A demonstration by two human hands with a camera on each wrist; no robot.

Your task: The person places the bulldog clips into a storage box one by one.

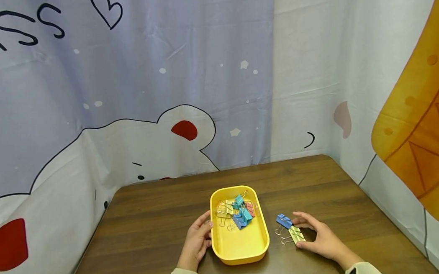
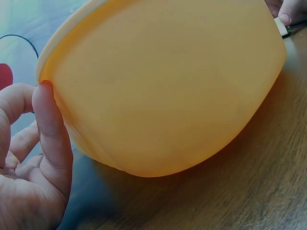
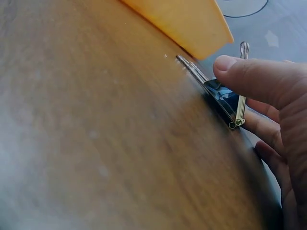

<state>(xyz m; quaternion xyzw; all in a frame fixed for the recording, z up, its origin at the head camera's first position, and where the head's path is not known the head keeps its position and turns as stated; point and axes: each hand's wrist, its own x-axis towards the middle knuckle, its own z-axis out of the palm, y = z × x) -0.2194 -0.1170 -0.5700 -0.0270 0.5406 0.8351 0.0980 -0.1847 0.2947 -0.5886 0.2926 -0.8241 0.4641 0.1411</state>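
Observation:
A yellow plastic tray (image 1: pixel 241 246) sits on the table, several binder clips (image 1: pixel 241 215) in blue, teal, yellow and pink heaped toward its far end. My left hand (image 1: pixel 197 241) holds the tray's left side; in the left wrist view the thumb (image 2: pixel 50 115) meets the rim. Right of the tray lie a blue binder clip (image 1: pixel 283 220) and a pale yellow binder clip (image 1: pixel 296 235), touching each other. My right hand (image 1: pixel 321 237) pinches the yellow clip, its thumb (image 3: pixel 240 72) at the near end and its fingers around the far side.
The brown wooden table (image 1: pixel 156 212) extends around the tray, its far edge close to a printed curtain (image 1: pixel 215 70). More curtain (image 1: pixel 362 124) hangs along the right side.

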